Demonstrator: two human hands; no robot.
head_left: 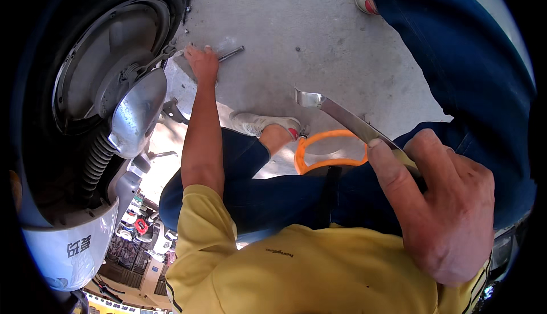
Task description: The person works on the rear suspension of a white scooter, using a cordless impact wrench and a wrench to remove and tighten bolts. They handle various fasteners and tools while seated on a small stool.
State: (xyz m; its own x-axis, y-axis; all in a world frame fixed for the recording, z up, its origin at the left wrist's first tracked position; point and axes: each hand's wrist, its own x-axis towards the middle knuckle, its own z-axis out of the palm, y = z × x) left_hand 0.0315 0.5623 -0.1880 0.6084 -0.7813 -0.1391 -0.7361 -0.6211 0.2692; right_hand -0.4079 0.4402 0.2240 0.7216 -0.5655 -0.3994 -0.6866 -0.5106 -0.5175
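My right hand (444,206) is closed, thumb and fingers pinching a flat shiny metal bar (356,123) with a bent, hooked end. The bar points up and left above my thigh. At the far left, my left hand (202,63) reaches beside the scooter's rear wheel (102,57), its fingers curled. What those fingers hold is hidden. A slim metal part (151,63) runs from the wheel hub toward my fingertips. Just right of this hand, a dark metal rod (231,53) shows against the ground; I cannot tell whether it touches the hand.
An orange loop-shaped piece (302,157) is below the metal bar, near my shoe (256,125). The scooter's silver cover (137,111) and coil spring (98,163) stand at the left. A dark tool (187,7) lies by the tyre. Shelves with goods (137,228) show at lower left.
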